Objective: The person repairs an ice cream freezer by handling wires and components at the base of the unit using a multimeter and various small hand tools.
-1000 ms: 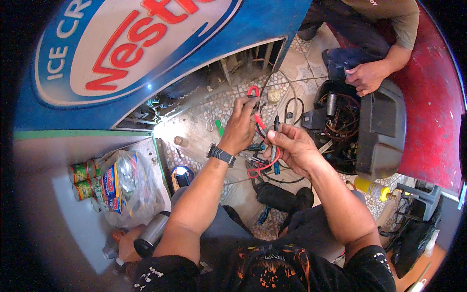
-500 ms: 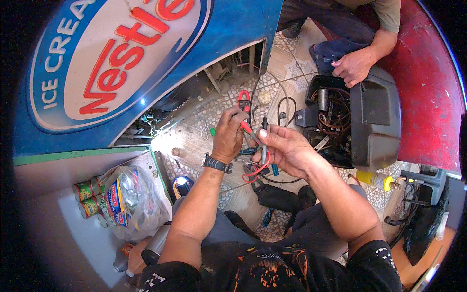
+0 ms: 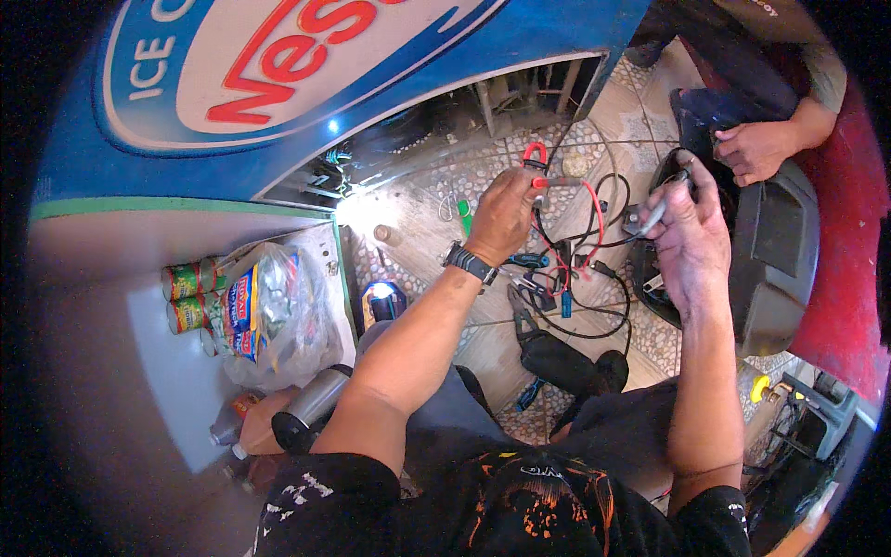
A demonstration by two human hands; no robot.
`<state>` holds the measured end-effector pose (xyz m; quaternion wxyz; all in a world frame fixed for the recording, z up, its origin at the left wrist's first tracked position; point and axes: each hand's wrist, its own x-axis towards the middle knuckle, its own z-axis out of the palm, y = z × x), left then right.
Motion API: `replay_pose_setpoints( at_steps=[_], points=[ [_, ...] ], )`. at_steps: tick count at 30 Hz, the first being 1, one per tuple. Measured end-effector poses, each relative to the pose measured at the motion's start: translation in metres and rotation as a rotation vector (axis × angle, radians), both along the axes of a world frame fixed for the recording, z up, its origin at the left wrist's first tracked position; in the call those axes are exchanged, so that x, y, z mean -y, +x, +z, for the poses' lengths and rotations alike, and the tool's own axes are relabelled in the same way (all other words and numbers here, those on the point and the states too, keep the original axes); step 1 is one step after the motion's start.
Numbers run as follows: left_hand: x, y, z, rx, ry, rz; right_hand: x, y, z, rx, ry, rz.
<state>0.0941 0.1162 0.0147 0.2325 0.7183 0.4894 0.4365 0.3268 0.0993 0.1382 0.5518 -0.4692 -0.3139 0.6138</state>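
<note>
My left hand (image 3: 501,218), with a watch on its wrist, is closed round a clamp meter; its red jaw (image 3: 535,154) sticks out past my fingers, and most of the body is hidden. A red test lead (image 3: 599,215) runs from beside that hand and loops down to the floor. My right hand (image 3: 694,237) is raised, palm partly up, fingers closed on a slim grey and black test probe (image 3: 655,216). Below the hands, black cables (image 3: 624,306) and blue-handled tools (image 3: 531,261) lie on the tiles. Behind my right hand stands a black plastic housing (image 3: 784,251), open on one side.
A blue freezer cabinet (image 3: 520,56) has its lower compartment open, with a bright light (image 3: 367,212) at its corner. Another person's hand (image 3: 756,151) rests near the housing. At left are cans (image 3: 190,313) and a plastic bag (image 3: 297,325). A black bag-like item (image 3: 561,360) lies before me.
My right hand has moved right and up with the probe, away from my left hand. My left hand has shifted slightly right in the picture, along with the tilted view.
</note>
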Motion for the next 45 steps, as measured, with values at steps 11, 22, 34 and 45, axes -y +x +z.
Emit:
replay_pose_setpoints(
  at_steps=[11, 22, 34, 45],
  points=[
    [0.000, -0.003, 0.001, 0.248, -0.250, -0.013, -0.003, -0.003, -0.002, -0.296, -0.177, 0.246],
    [0.014, 0.016, 0.030, 0.310, -0.230, -0.028, 0.005, -0.020, -0.046, 0.223, 0.106, 0.311],
    [0.019, 0.020, 0.016, 0.284, -0.110, 0.041, 0.017, -0.036, -0.046, 0.322, 0.202, 0.310],
    [0.021, 0.019, 0.021, 0.221, -0.079, 0.080, 0.018, -0.044, -0.049, 0.321, 0.236, 0.312]
  ],
)
